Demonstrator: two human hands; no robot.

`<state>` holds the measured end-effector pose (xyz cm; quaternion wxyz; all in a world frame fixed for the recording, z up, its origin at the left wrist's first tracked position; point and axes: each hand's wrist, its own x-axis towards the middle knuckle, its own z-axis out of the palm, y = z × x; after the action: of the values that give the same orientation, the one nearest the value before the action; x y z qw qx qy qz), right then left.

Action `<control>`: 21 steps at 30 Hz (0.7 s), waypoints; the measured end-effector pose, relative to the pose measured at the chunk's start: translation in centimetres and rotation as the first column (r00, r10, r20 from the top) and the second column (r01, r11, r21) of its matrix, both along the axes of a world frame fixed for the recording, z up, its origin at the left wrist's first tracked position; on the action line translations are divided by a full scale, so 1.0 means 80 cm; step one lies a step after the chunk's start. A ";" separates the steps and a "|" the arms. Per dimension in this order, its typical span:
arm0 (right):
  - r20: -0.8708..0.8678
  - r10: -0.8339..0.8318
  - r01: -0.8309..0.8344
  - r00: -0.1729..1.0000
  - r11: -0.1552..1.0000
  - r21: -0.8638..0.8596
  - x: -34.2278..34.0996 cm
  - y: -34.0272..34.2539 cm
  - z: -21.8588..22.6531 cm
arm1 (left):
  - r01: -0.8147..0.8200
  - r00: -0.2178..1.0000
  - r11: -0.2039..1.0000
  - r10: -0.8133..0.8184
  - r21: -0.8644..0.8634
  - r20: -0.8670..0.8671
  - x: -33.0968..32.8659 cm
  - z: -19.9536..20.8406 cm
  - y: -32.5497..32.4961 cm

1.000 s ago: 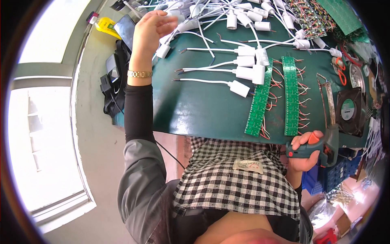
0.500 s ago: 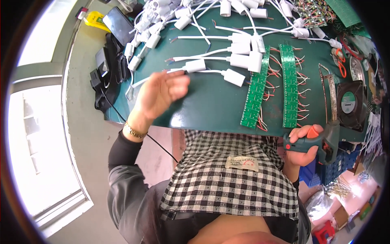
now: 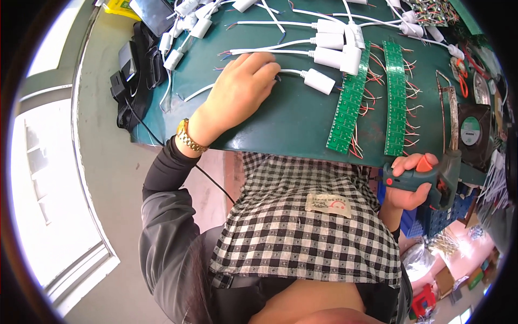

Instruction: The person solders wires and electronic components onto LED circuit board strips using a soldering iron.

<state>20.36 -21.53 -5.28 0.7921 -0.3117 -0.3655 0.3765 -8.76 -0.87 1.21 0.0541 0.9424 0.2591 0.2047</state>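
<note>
Apparently, the step in hand is the handling of a white plastic cylindrical socket (image 3: 319, 81), which lies on the dark green desk (image 3: 291, 127) just left of two green circuit-board strips (image 3: 395, 102); the next move seems to call for a sure fingertip grip. The left hand (image 3: 237, 93) is palm down at the socket's white cable (image 3: 292, 72), fingers curled, any hold hidden; the right hand (image 3: 403, 198) wraps a dark green, pistol-shaped tool (image 3: 447, 178).
</note>
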 end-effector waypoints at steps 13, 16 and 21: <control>0.008 -0.039 0.039 0.999 0.999 -0.022 0.001 -0.002 0.004 | 0.076 0.963 0.975 -0.018 -0.208 0.268 -0.011 -0.017 -0.014; 0.019 -0.044 0.044 0.999 0.999 -0.020 -0.002 0.001 0.005 | 0.153 0.955 0.988 -0.139 -0.034 0.260 -0.004 -0.007 -0.014; 0.035 -0.036 0.036 0.999 0.999 -0.017 -0.004 0.003 0.003 | 0.237 0.937 0.970 -0.213 -0.058 0.278 0.039 0.009 -0.037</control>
<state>20.03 -21.29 -5.03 0.7897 -0.3315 -0.3701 0.3599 -5.64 -3.84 1.90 0.1545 0.9256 0.1487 0.3118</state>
